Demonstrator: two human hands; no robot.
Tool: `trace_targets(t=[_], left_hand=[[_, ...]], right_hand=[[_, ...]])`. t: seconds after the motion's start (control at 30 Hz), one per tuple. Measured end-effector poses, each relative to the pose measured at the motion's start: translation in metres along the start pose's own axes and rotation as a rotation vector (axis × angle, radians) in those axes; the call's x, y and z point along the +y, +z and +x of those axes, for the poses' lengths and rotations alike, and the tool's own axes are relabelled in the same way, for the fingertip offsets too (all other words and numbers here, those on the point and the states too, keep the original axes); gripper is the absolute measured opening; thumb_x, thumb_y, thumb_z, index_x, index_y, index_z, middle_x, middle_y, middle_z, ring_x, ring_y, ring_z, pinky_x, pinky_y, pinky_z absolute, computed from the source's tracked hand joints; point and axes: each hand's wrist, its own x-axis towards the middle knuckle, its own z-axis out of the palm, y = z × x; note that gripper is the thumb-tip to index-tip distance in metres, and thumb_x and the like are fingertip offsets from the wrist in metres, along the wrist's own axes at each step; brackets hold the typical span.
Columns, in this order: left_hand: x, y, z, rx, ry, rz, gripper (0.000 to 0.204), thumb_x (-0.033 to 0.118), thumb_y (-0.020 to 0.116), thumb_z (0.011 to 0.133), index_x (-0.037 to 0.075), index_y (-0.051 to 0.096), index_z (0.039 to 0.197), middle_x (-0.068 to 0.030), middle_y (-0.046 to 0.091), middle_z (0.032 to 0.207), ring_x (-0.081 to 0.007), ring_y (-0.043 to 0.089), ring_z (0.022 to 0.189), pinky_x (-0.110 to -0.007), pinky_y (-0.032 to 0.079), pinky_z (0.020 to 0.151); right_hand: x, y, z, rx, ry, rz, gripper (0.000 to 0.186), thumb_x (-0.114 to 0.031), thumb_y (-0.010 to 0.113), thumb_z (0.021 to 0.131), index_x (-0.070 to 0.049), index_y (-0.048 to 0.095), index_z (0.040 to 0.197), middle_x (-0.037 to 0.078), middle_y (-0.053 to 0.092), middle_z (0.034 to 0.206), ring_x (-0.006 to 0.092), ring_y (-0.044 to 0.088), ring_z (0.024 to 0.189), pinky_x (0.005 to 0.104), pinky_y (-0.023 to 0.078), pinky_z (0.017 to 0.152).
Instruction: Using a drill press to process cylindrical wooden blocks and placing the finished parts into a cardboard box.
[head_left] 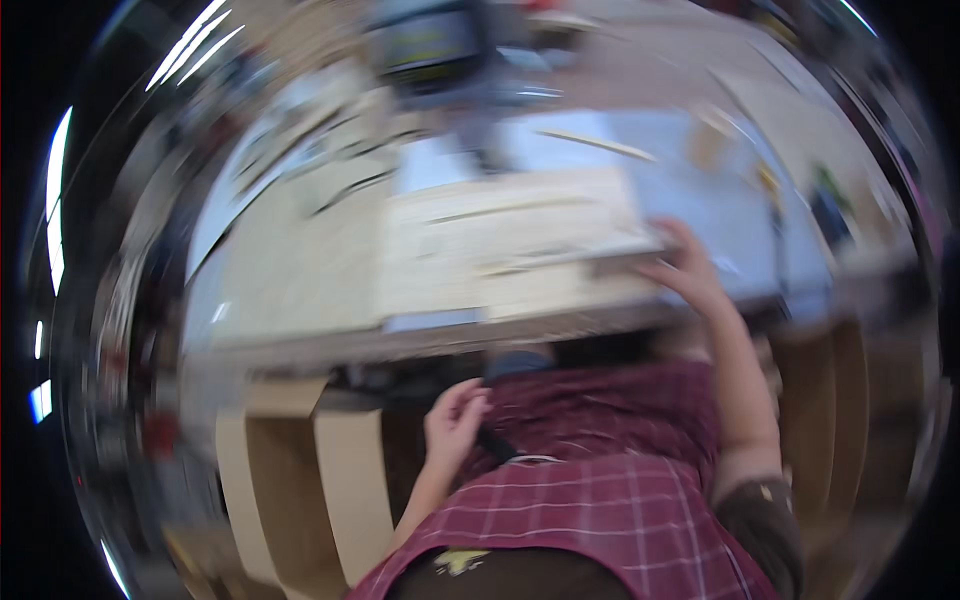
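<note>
My right hand [688, 270] reaches over the front right of the workbench. Its thumb and fingers close around the right end of a grey-brown block-like piece [620, 263]; blur hides its exact kind. That piece lies at the right edge of a pale wooden board [430, 235], beside a smaller light wooden piece [535, 288]. Over my lap, left of the maroon checked apron [610, 490], hangs my left hand [456, 422] with its fingers curled together. Whether anything small is inside them cannot be made out.
Open cardboard boxes [350, 490] stand below the bench on the left, with another [815, 410] on the right. A dark machine [430, 45] is at the back. A thin wooden strip [595, 145] and a yellow-and-dark tool [772, 205] lie on the bluish-white sheet [655, 130].
</note>
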Motion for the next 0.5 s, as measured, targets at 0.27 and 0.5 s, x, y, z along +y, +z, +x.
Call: trace_targets(t=[0.27, 0.5], left_hand=[[-0.015, 0.040, 0.007, -0.203, -0.079, 0.217, 0.027, 0.008, 0.053, 0.084, -0.002, 0.049, 0.109, -0.0103, 0.058, 0.094, -0.0119, 0.056, 0.075, -0.024, 0.045, 0.071], [-0.038, 0.074, 0.017, -0.348, -0.158, 0.270, 0.029, 0.008, 0.053, 0.084, -0.002, 0.048, 0.111, -0.0102, 0.058, 0.096, -0.0121, 0.056, 0.076, -0.024, 0.045, 0.073]], right_hand=[[0.015, -0.136, -0.106, 0.645, -0.312, -0.248, 0.043, -0.007, 0.066, 0.071, -0.009, 0.049, 0.110, 0.004, 0.057, 0.095, 0.0128, 0.054, 0.090, 0.0277, 0.043, 0.079], [0.122, -0.288, -0.287, 1.454, 0.101, -0.387, 0.022, -0.005, 0.059, 0.079, -0.005, 0.054, 0.100, 0.004, 0.057, 0.087, 0.0094, 0.054, 0.081, 0.0223, 0.046, 0.074]])
